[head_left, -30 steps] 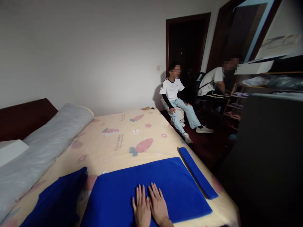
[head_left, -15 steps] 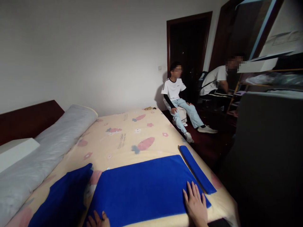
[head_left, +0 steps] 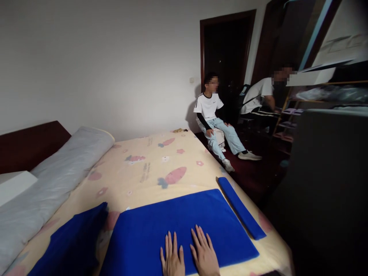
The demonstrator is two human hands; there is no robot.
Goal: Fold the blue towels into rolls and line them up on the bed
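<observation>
Hands, two: the left hand and right hand are open, palms down, fingers extended away from the wearer. Both rest on the near part of one large blue cloth panel, gripping nothing.

Blue cloth pieces, three: the panel lies flat beneath and ahead of both hands, its long axis running left to right; its far edge slants farther away toward the right. One narrow blue strip lies right of the right hand, just beside the panel; its long axis runs from far left to near right. One dark blue cloth lies left of the left hand, irregular in outline.

All three lie on one patterned bedsheet.

Ahead and right of the right hand, one rack holds plastic-wrapped items; their contents cannot be identified. Beyond the hands, two people sit.
</observation>
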